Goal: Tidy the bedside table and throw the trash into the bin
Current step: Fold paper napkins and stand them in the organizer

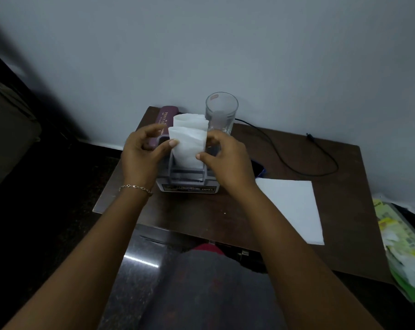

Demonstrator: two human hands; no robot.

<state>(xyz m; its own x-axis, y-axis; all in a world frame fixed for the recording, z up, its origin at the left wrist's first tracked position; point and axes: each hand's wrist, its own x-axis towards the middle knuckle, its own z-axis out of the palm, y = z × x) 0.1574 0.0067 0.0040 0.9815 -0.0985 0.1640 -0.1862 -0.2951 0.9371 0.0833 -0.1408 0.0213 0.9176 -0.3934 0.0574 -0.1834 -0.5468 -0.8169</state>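
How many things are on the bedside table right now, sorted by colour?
White: 2, tissue bunch and paper sheet
Purple: 1, book
Clear: 1, glass
Grey: 1, holder
Black: 1, cable
Dark blue: 1, half-hidden thing
Total: 7

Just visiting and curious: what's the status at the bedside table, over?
Left hand and right hand pinching the folded tissues in the grey holder. One white sheet loose on the table. A glass stands close behind the holder.
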